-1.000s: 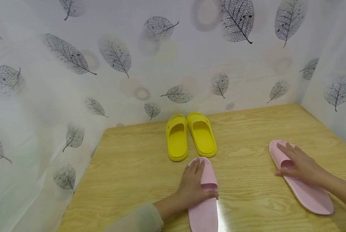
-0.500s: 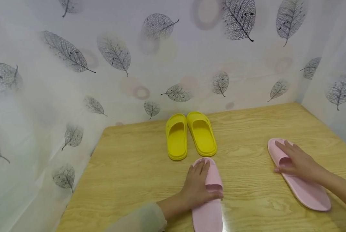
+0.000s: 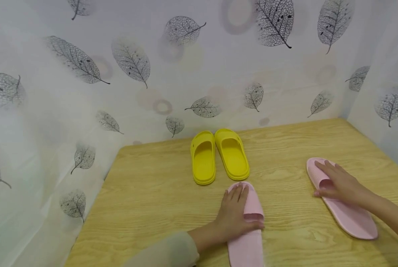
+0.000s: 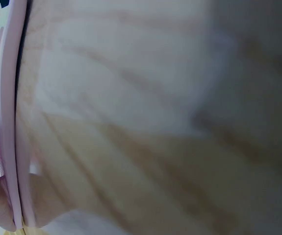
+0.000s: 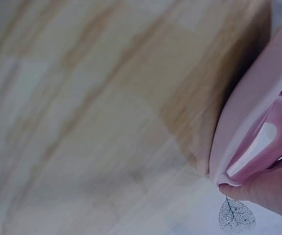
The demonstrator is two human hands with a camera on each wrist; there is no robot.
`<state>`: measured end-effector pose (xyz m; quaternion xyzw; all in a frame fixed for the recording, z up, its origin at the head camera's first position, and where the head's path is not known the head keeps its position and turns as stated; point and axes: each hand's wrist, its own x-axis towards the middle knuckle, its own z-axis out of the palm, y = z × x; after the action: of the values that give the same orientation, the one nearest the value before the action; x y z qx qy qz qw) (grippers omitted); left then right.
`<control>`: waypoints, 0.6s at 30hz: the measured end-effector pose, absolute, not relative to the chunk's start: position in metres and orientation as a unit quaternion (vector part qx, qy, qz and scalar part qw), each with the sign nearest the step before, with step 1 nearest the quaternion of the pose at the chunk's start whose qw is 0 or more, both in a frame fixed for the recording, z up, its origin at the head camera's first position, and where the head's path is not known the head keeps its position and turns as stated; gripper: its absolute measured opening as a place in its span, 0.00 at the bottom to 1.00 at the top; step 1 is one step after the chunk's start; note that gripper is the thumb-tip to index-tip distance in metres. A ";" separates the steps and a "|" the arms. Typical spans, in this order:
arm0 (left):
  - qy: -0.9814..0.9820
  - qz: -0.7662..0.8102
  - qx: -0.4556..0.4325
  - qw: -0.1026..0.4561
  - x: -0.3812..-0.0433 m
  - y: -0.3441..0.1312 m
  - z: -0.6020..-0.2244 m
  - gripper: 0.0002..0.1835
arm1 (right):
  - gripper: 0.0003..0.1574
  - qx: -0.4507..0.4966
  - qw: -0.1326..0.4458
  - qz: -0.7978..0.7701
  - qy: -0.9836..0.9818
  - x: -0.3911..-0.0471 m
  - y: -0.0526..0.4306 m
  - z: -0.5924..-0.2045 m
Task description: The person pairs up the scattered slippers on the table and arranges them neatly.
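A pink slipper [image 3: 252, 200] lies toe-forward on the wooden surface, near the front middle. My left hand [image 3: 232, 217] grips it from above, fingers along the ribbed strap and thumb reaching its right edge by the opening. A second pink slipper [image 3: 355, 218] lies aslant on the right. Across its strap my right hand [image 3: 344, 185] holds it, thumb at the left edge; the right wrist view shows that thumb [image 5: 258, 191] at the strap's edge. In the left wrist view the slipper's pink sole edge [image 4: 6, 107] runs down the left side.
Two yellow slippers [image 3: 204, 163] stand side by side at the back, toes toward the wall sheet, heels just beyond the left pink slipper. A pale leaf-printed sheet [image 3: 199, 55] closes off the back and both sides of the wooden surface [image 3: 145, 200].
My left hand has slid its pink slipper to the right. The right hand's pink slipper has shifted slightly left and forward. The yellow pair stays in place.
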<state>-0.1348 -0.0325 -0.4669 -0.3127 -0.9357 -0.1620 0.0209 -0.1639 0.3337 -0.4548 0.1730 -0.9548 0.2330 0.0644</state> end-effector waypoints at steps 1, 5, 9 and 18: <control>-0.936 -0.162 -0.311 0.016 -0.135 -0.031 -0.467 0.59 | 0.66 0.170 0.062 0.233 -0.956 -0.164 0.333 -0.454; -0.937 -0.165 -0.309 0.007 -0.135 -0.028 -0.466 0.59 | 0.66 0.162 0.053 0.231 -0.958 -0.166 0.331 -0.453; -0.938 -0.160 -0.308 0.006 -0.135 -0.026 -0.465 0.59 | 0.67 0.159 0.045 0.224 -0.961 -0.167 0.329 -0.451; -0.939 -0.149 -0.310 0.002 -0.136 -0.018 -0.464 0.59 | 0.67 0.154 0.037 0.214 -0.964 -0.170 0.329 -0.448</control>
<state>-0.1359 -0.0184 -0.4639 -0.3101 -0.9389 -0.1494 0.0018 -0.1700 0.3288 -0.4480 0.1544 -0.9638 0.2141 0.0366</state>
